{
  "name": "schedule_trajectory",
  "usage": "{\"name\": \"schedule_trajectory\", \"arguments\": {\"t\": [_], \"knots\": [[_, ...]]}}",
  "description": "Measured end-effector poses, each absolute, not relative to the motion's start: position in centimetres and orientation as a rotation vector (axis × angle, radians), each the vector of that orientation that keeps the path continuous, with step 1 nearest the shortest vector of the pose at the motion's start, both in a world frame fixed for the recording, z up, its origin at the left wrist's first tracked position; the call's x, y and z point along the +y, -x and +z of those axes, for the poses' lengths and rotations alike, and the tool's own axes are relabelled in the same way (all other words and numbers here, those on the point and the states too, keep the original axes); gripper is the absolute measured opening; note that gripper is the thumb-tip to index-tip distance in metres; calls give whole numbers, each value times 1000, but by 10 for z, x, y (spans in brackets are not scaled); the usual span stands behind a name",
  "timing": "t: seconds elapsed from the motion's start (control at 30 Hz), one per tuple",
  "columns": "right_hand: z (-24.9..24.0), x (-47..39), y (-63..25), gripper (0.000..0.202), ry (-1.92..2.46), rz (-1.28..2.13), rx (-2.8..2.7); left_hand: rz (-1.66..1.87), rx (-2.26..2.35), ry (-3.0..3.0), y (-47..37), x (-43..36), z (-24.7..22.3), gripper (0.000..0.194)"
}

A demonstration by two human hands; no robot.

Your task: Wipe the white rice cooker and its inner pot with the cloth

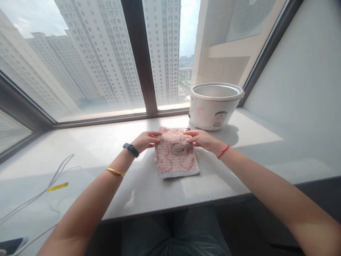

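Observation:
A pink checked cloth (177, 154) with reddish ring patterns and a pale lower hem lies at the middle of the white windowsill (149, 192), its upper part between my hands. My left hand (146, 140) pinches its upper left edge between thumb and fingers. On the other side, my right hand (201, 139) grips the upper right edge the same way. The cloth looks flat and folded into a rough rectangle. A dark patch shows on its right half.
Behind my right hand stands a white rice cooker (213, 110) without a lid, near the window frame (141, 53). A pale cable (53, 177) with a yellow tag (58, 186) lies at the left. A dark device (12, 246) sits at the lower left corner.

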State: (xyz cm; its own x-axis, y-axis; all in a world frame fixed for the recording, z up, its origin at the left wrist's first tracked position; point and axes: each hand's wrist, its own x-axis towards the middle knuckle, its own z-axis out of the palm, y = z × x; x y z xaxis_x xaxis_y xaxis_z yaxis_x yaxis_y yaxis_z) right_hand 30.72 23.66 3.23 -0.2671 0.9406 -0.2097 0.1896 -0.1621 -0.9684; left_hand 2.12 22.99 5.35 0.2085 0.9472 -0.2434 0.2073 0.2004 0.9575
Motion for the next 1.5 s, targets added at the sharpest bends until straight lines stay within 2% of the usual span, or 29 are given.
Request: {"name": "schedule_trajectory", "arguments": {"t": [0.13,0.27,0.37,0.43,0.63,0.7,0.83,0.97,1.13,1.23,1.37,1.5], "knots": [[69,267,-309,53,1160,1161,-1584,998,1284,-1566,-18,253,99,50],[95,272,-306,47,1028,755,-1668,1176,1362,-1889,-20,258,124,44],[83,243,-307,38,1106,538,-1790,1150,1391,-1960,-20,233,108,35],[61,211,-311,33,1193,461,-1889,1007,1416,-2014,-19,205,84,31],[-2,123,-326,23,1340,548,-2086,474,1313,-1898,-17,121,33,27],[-4,110,-328,20,1420,450,-2091,424,1329,-1888,-16,109,33,33],[20,113,-310,20,1444,8,-2068,519,1450,-2028,-19,116,36,43],[35,143,-263,41,1170,81,-2346,603,1372,-2348,-31,153,27,38],[18,166,-234,78,1277,246,-2592,548,1238,-2291,-32,179,16,55],[9,162,-262,71,1322,247,-2615,633,1379,-2235,-12,170,23,59],[8,154,-337,66,1380,264,-2600,576,1464,-2224,22,158,36,55],[7,158,-413,51,1520,232,-2559,562,1481,-2205,42,159,42,53]]}}
